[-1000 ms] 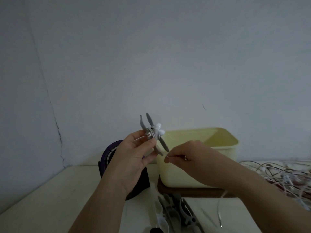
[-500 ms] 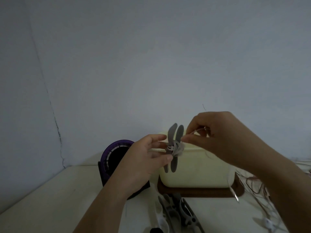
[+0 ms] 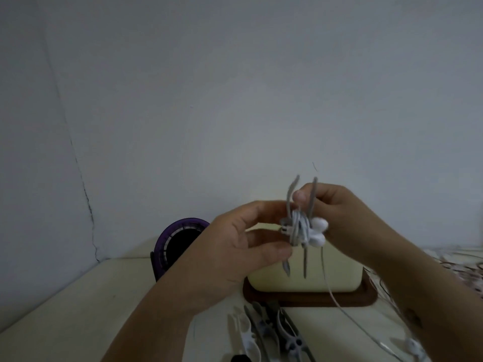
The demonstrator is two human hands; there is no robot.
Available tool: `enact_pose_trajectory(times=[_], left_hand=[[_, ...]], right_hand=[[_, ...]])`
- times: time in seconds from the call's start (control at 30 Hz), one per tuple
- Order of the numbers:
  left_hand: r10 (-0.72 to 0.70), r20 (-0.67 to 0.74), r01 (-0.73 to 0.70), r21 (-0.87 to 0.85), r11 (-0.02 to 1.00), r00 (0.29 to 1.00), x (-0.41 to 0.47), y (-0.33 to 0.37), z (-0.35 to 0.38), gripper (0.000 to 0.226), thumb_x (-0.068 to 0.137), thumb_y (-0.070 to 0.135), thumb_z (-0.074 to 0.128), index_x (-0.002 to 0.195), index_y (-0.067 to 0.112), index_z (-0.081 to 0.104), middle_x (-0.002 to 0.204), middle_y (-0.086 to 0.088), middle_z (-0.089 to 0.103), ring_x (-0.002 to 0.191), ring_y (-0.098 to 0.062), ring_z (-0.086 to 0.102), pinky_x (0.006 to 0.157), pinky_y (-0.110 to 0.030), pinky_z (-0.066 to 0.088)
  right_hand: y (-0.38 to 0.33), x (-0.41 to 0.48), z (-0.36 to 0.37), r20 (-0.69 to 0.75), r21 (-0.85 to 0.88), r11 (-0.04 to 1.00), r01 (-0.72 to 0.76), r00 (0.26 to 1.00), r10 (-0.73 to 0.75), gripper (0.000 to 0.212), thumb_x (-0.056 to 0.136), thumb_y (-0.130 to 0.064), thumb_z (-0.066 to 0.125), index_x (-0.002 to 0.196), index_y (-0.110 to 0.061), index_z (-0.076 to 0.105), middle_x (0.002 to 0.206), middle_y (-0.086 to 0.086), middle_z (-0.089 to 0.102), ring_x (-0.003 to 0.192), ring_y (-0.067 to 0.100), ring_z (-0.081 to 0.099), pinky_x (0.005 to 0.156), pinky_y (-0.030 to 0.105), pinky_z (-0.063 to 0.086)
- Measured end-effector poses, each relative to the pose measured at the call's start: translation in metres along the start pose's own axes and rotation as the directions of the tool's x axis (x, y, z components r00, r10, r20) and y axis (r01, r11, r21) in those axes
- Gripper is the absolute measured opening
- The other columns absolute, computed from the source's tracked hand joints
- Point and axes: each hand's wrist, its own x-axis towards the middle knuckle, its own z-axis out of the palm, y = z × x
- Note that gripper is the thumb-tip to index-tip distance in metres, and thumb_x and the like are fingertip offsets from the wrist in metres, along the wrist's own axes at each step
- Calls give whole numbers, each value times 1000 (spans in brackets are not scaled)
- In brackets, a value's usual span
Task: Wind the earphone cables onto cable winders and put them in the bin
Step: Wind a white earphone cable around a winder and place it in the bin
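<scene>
While two hands grip one winder, two earbuds, one bin

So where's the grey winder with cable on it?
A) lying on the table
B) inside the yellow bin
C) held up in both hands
C: the left hand and right hand both grip the grey winder, white cable wrapped round it, up in front of the yellow bin.
</scene>
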Motion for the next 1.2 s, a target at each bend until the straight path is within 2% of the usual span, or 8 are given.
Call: enact_pose_trajectory(times=[0.1, 0.2, 0.37, 0.47, 0.6, 0.7, 0.87, 1.2], left_hand=[[59, -94, -68, -103, 992, 994, 1, 1, 0, 36, 73, 18, 70, 108, 27, 72, 116, 0, 71, 110, -19, 65, 86, -29, 55], [38, -222, -96, -254, 962, 974, 5, -2, -1, 34, 77, 10, 60, 107, 20, 73, 115, -1, 71, 109, -18, 66, 82, -27, 56], [-50, -310, -90, -421, 903, 949, 9, -7, -9, 41, 78, 9, 56, 118, 11, 66, 117, -8, 70, 105, -19, 66, 81, -27, 57], [-125, -301, -36, -478, 877, 945, 8, -11, -15, 39, 79, 6, 56, 116, 11, 67, 117, -11, 70, 107, -24, 65, 80, -30, 58], [-161, -348, -22, -465, 885, 923, 9, -17, -17, 42, 75, 7, 59, 117, 9, 65, 117, -9, 70, 108, -23, 65, 87, -34, 57], [-157, -396, -35, -438, 898, 905, 10, -19, -18, 45, 73, 7, 59, 118, 8, 63, 115, -8, 71, 102, -19, 68, 85, -32, 57], [-121, -415, 5, -270, 963, 902, 7, -21, -14, 35, 80, 7, 59, 115, 11, 64, 111, -3, 73, 109, -18, 66, 93, -38, 53], [-121, -396, 133, 2, 991, 910, 7, -20, -8, 28, 88, 0, 61, 106, 22, 64, 97, 6, 75, 94, -10, 70, 78, -26, 57]], right_hand=[[5, 0, 21, -51, 103, 994, -26, 998, 32, 48, 74, -46, 73, 76, 1, 62, 66, 12, 50, 62, 21, 40, 63, 33, 36], [6, 0, 32, -94, -134, 991, 5, 995, -18, 46, 91, -40, 52, 82, 5, 62, 55, 0, 39, 52, 11, 31, 52, 24, 28], [-3, -3, 40, 23, -416, 909, 25, 1000, -17, 32, 98, -25, 48, 68, -23, 59, 51, -8, 38, 46, 6, 32, 47, 19, 26], [-3, -4, 40, 85, -553, 831, 61, 996, -16, 35, 98, -28, 48, 71, -9, 59, 48, -7, 40, 47, 8, 37, 48, 19, 30], [-16, -8, 36, 173, -681, 731, 45, 980, 101, 36, 99, -31, 44, 90, -4, 66, 63, 1, 55, 54, 7, 45, 54, 20, 35], [-31, -13, 33, 228, -688, 725, 35, 959, 170, 33, 98, -29, 44, 105, -10, 69, 96, 7, 69, 81, 13, 62, 76, 26, 45], [-43, -15, 28, 175, -720, 692, 51, 978, 110, 29, 97, -32, 45, 97, -18, 70, 62, -4, 53, 56, -1, 48, 60, 16, 39], [-51, -12, 16, -42, -613, 787, 62, 993, -111, 22, 91, -35, 54, 74, -29, 66, 49, -18, 52, 43, 3, 44, 46, 13, 36]])
